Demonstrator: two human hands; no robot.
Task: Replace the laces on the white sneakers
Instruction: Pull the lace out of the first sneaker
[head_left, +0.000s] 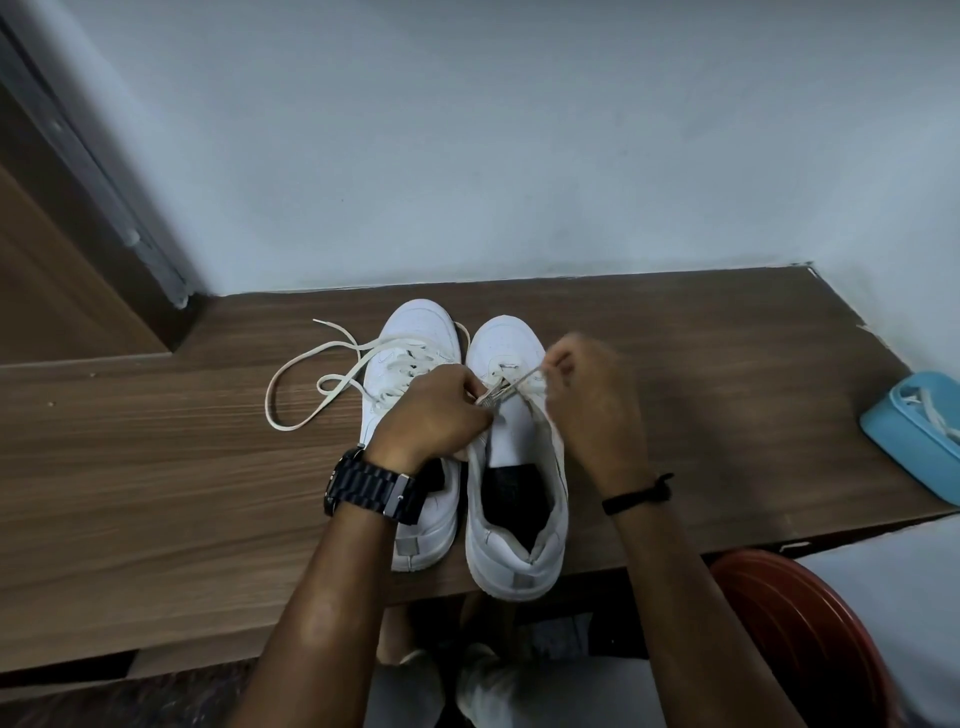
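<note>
On the table (156, 493), near its front edge, both hands work a lace on the right sneaker (514, 499).
Nearest, that shoe's heel overhangs the edge slightly, so a hard tug could probably drag it off. The left hand (428, 410) pinches the lace (501, 391) at the eyelets; the right hand (587, 395), blurred, seems curled around the other end. Pulling unevenly might leave one end short or slip it out of an eyelet. The left sneaker (415, 353) sits just beside, its loose lace (311, 374) trailing left. Farther right, a blue box (898, 431) holds more laces.
</note>
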